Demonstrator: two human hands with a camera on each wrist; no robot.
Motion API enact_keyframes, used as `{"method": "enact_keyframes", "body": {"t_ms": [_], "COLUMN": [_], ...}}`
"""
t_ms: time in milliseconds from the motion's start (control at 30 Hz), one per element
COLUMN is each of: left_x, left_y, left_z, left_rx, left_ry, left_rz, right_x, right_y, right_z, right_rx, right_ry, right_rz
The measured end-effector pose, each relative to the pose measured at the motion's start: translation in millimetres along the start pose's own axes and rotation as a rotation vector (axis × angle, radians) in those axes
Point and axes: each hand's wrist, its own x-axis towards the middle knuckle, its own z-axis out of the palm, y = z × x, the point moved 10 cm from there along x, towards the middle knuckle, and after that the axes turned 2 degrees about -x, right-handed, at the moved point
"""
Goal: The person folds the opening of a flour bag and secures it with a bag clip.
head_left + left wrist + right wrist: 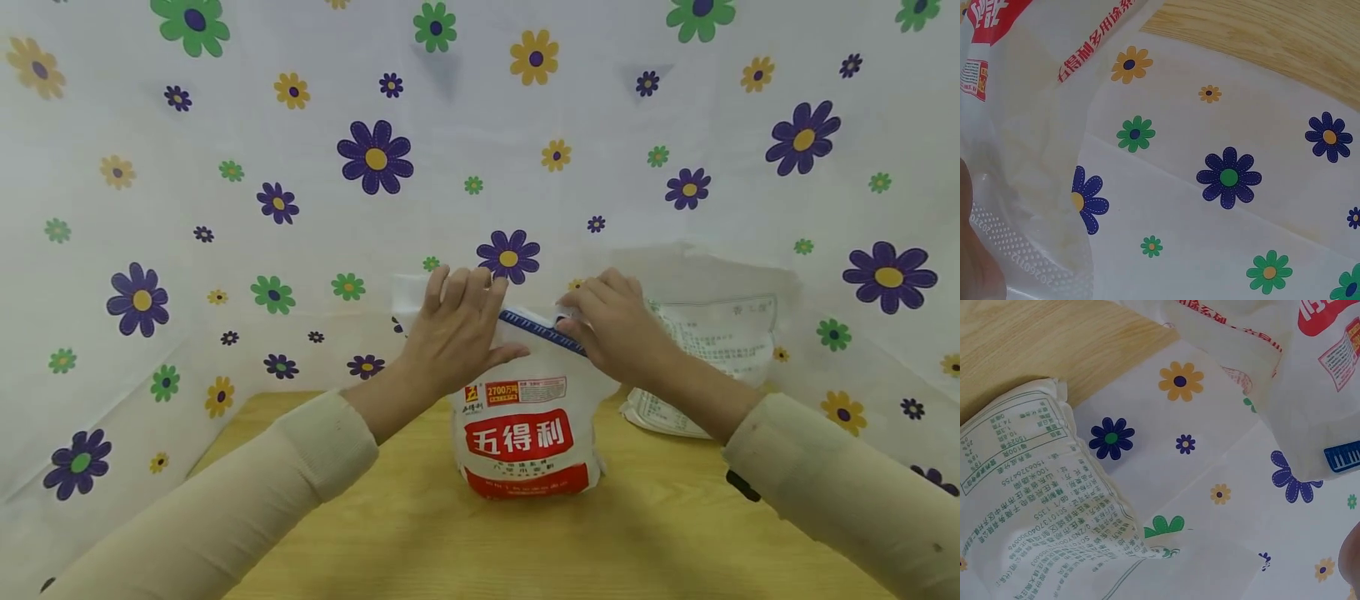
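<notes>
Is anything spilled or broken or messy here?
No spill or tear shows. Both hands, left hand and right hand, hold the top of the upright flour bag. The second bag merely leans against the flowered cloth.

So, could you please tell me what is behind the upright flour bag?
Behind the flour bag hangs the flowered cloth; a second printed bag leans to its right. Both hands cover its top edge, hiding what lies directly behind there.

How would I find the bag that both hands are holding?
Look at the wooden table in front of the flowered cloth. The flour bag stands upright in its middle, its top gripped by the left hand and right hand. Only it has a red label and blue strip; the other bag shows plain small print.
</notes>
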Motion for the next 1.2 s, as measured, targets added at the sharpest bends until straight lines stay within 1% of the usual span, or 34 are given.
{"method": "enact_keyframes", "body": {"t_ms": [100, 233, 367, 500, 567, 633, 733, 800, 933, 1000, 1067, 1133, 1200], "left_x": [-2.7, -7.3, -17.2, -27.6, -31.6, -35.1, -40.4, -43.7, -50.3, -54.0, -57.9, -61.9, -64.9], "left_y": [-3.5, -6.8, -6.0, -5.4, -6.2, -6.7, -6.1, -5.1, -3.9, -4.2, -4.4, -4.0, -3.6], "left_z": [2.1, 3.7, 7.2, 12.2, 15.4, 19.4, 24.5, 26.4, 30.4, 33.1, 35.9, 37.7, 38.4], "left_rx": [-0.045, -0.098, -0.158, -0.202, -0.211, -0.221, -0.248, -0.263, -0.272, -0.273, -0.283, -0.295, -0.311], "left_ry": [-0.036, -0.061, -0.078, -0.091, -0.101, -0.12, -0.145, -0.149, -0.159, -0.171, -0.189, -0.202, -0.208], "left_rz": [-0.017, -0.041, -0.05, -0.052, -0.057, -0.063, -0.071, -0.074, -0.077, -0.083, -0.089, -0.092, -0.096], "right_x": [-3.2, -7.2, -12.5, -16.1, -16.1, -15.9, -18.3, -21.0, -25.5, -25.6, -25.5, -25.6, -27.0], "right_y": [6, 11, 11, 13, 16, 20, 27, 32, 41, 42, 41, 39, 37], "right_z": [0, 2, 11, 18, 21, 26, 36, 42, 48, 50, 51, 52, 50], "right_rx": [-0.02, -0.072, -0.109, -0.108, -0.105, -0.1, -0.096, -0.098, -0.121, -0.127, -0.132, -0.144, -0.151], "right_ry": [0.047, 0.095, 0.109, 0.12, 0.11, 0.084, 0.012, -0.033, -0.092, -0.105, -0.112, -0.105, -0.078], "right_rz": [0.037, 0.067, 0.091, 0.14, 0.18, 0.223, 0.282, 0.322, 0.386, 0.396, 0.389, 0.366, 0.34]}}
